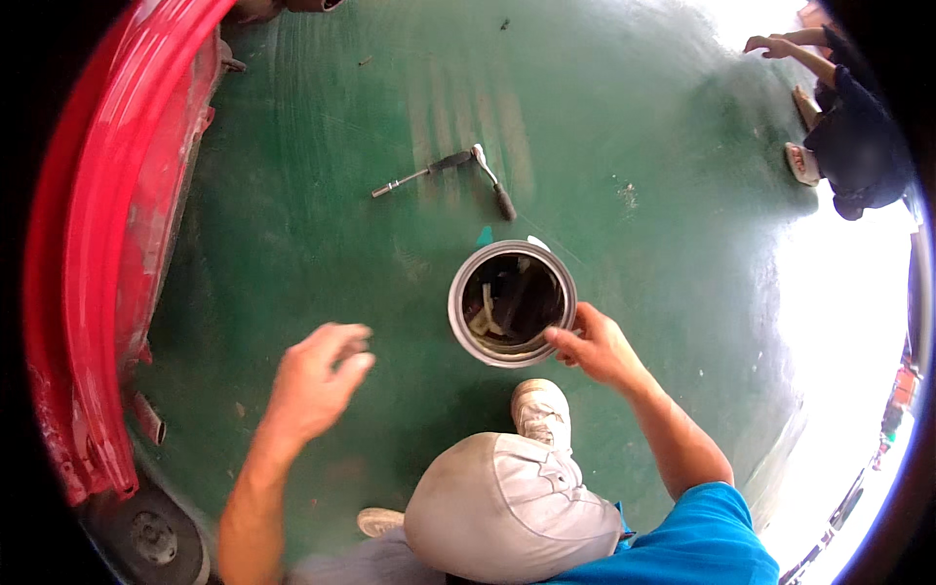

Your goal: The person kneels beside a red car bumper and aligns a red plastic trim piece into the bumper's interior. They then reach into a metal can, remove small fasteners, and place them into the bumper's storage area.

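Note:
My right hand (pixel 600 346) grips the near right rim of a round metal can (pixel 457 327), thumb over the edge. Its mouth faces up; dark shapes and a few pale strips (pixel 485 314) show inside, too dim to name. To the left of the can, my left hand (pixel 322 375) hovers with thumb and fingers apart, holding nothing. Beyond the can, a ratchet wrench (pixel 499 190) with a black grip lies on the green floor (pixel 322 244). A slim driver (pixel 434 169) with a dark handle and metal shaft touches or nearly touches its head.
A red car body panel (pixel 93 244) runs along the left side, with a wheel (pixel 151 536) at the lower left. My bent knee (pixel 487 507) and shoe (pixel 541 409) are just below the can. Another person (pixel 858 146) crouches at the far right.

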Demonstrator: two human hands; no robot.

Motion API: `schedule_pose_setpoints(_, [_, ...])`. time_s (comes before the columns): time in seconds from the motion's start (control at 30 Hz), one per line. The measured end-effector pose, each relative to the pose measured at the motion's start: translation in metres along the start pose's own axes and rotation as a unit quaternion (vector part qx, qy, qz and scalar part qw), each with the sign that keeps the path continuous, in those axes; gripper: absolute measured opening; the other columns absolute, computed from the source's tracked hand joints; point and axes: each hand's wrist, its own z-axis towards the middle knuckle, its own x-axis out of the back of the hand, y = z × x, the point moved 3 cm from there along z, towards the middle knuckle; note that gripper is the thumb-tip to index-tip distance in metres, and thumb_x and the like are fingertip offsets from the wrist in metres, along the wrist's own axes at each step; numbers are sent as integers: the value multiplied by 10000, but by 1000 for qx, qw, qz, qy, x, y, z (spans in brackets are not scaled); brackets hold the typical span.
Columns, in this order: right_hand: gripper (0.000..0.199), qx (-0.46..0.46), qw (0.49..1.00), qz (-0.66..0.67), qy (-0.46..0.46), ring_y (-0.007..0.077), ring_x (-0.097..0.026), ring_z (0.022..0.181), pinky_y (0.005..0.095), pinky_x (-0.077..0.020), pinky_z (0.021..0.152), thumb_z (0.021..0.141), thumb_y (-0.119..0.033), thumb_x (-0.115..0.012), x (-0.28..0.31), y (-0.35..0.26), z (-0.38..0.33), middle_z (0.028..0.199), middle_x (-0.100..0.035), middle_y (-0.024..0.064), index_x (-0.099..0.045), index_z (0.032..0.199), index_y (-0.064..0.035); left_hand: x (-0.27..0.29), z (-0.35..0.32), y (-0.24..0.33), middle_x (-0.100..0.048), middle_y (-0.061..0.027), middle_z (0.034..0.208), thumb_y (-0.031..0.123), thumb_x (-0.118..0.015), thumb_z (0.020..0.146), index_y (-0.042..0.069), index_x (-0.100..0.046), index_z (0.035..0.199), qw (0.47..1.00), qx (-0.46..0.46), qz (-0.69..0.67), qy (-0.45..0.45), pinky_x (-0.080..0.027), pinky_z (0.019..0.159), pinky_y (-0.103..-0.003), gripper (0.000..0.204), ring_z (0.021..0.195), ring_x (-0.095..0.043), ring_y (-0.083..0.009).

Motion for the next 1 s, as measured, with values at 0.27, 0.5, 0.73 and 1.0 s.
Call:
schedule_pose_setpoints(0.27, [701, 74, 994, 27, -71, 276, -757, 921, 398, -590, 807, 893, -342, -795, 5, 12, 5, 1134, -738, 197, -508, 1393, 58, -152, 83, 82, -660, -235, 1030, 121, -559, 932, 29, -706, 1132, 947, -100, 271, -141, -594, 818, -445, 265, 933, -705, -344])
schedule_pose_setpoints(0.5, [681, 89, 993, 11, -79, 264, -756, 894, 387, -595, 788, 873, -321, -821, 14, 10, 6, 1116, -741, 189, -539, 1362, 61, -195, 113, 60, -708, -208, 892, 136, -595, 876, -7, -721, 905, 941, -59, 257, -212, -611, 677, -479, 192, 765, -738, -375])
schedule_pose_setpoints(0.73, [628, 100, 987, 39, -120, 219, -719, 950, 369, -572, 863, 865, -269, -828, 25, 13, 11, 1109, -739, 168, -577, 1354, 36, -69, 83, 85, -632, -196, 838, 99, -565, 859, 17, -624, 904, 949, -144, 113, -255, -541, 739, -508, 110, 823, -657, -405])
schedule_pose_setpoints(1.0, [364, 197, 974, 30, 109, 167, -711, 917, 319, -570, 824, 927, -96, -739, 46, 0, -22, 1024, -740, 119, -650, 1255, 35, 25, 46, -24, -615, -187, 825, 66, -536, 851, -15, -677, 943, 969, 119, 142, -164, -502, 715, -448, 187, 780, -634, -361])
